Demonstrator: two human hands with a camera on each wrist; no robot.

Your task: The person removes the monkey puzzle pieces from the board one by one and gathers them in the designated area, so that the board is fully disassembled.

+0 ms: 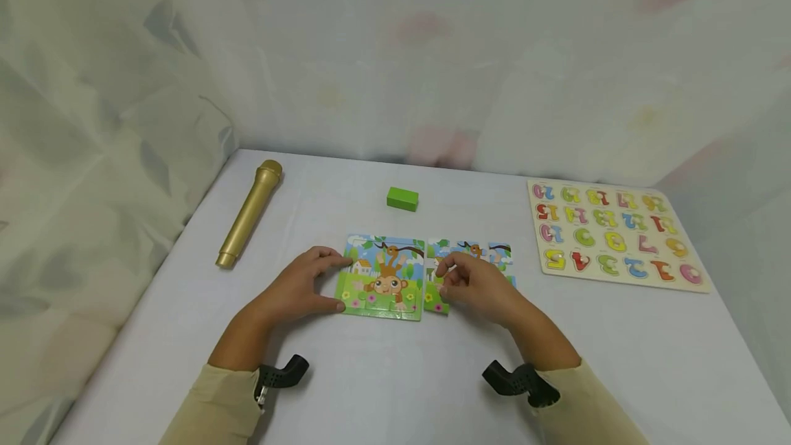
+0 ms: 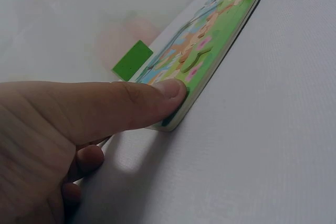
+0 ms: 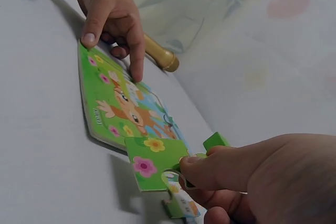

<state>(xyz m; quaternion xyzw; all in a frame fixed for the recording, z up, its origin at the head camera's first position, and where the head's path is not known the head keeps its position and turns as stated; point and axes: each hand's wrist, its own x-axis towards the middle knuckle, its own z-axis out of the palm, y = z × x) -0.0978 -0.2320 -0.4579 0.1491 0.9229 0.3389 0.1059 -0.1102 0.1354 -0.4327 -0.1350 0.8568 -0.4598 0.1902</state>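
A framed monkey puzzle (image 1: 384, 287) lies flat on the white table, its picture filled in. My left hand (image 1: 301, 283) rests at its left side, thumb on the near corner and a straight index finger on the left edge. In the right wrist view, my right hand (image 3: 262, 174) pinches a green puzzle piece (image 3: 148, 163) with a pink and a yellow flower, tilted close beside the board. Part of another piece (image 3: 181, 203) shows below it. More puzzle pieces (image 1: 499, 254) lie to the right of the board, partly hidden under my right hand.
A green block (image 1: 402, 199) sits behind the puzzle. On the left lies a gold toy microphone (image 1: 250, 215). A wooden number board (image 1: 618, 237) with coloured numerals lies at the right. Patterned cloth (image 1: 371, 53) hangs behind the table and at its sides.
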